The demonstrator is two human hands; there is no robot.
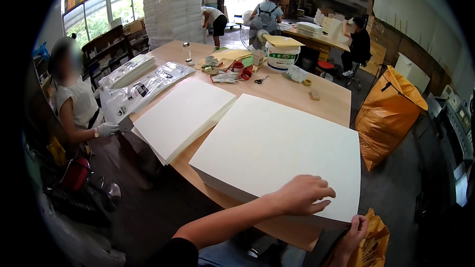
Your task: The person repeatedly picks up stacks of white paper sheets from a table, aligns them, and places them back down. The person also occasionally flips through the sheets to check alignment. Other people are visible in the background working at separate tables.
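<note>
In front of me a thick stack of large white sheets [277, 143] lies on the wooden table, its near side overhanging the edge. My left hand [306, 195] is over the top sheet near its right end. Its fingers are apart and slightly curled, with nothing in them; whether they touch the sheet I cannot tell. At the stack's near right corner, my right hand [358, 230] pinches the edge of the white sheet, thumb uppermost. How many sheets are in that pinch is hidden. Left of this stack lies a lower pile of white sheets [185, 113], slightly fanned.
Plastic-wrapped packs [143, 89], gloves [225, 77], scissors [261, 79], tape rolls and a white bucket [282, 55] occupy the table [331, 104]. Orange sacks [391, 113] stand to the right. A gloved co-worker [79, 99] is at the left; others work farther back.
</note>
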